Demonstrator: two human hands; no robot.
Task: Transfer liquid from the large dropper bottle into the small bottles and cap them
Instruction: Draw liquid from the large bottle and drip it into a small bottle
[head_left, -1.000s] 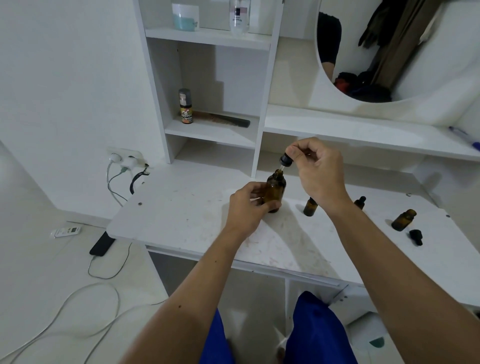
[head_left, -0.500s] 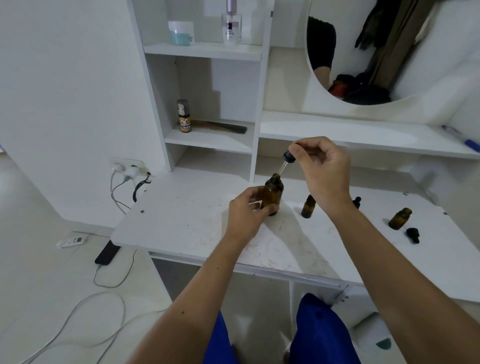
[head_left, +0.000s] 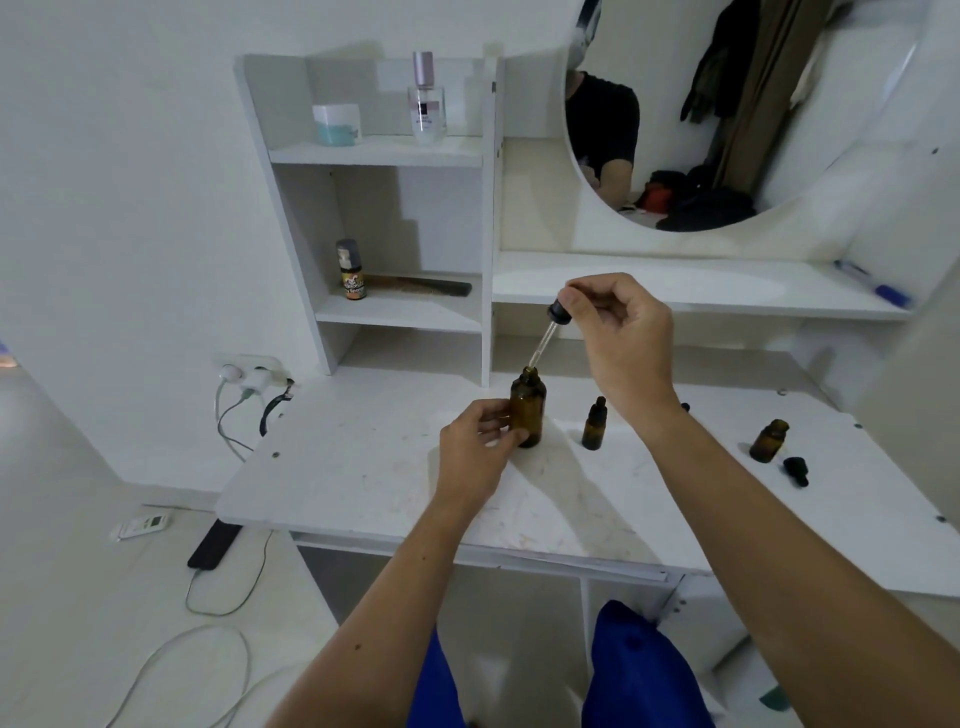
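Amber large dropper bottle (head_left: 527, 413) is standing mid-worktop, left hand (head_left: 475, 447) gripping it — right hand (head_left: 618, 338) is pinching the dropper (head_left: 545, 338), tip at the neck; next, carrying it steadily to the open small bottle (head_left: 769, 440) near the right edge.

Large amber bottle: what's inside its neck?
Only the tip of the glass pipette sits in the large amber bottle mouth. Dark glass hides any liquid level.

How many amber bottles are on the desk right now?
3. The large dropper bottle gripped by the left hand, a capped small bottle just right of it, and an uncapped small bottle far right. Another may be hidden behind the right forearm.
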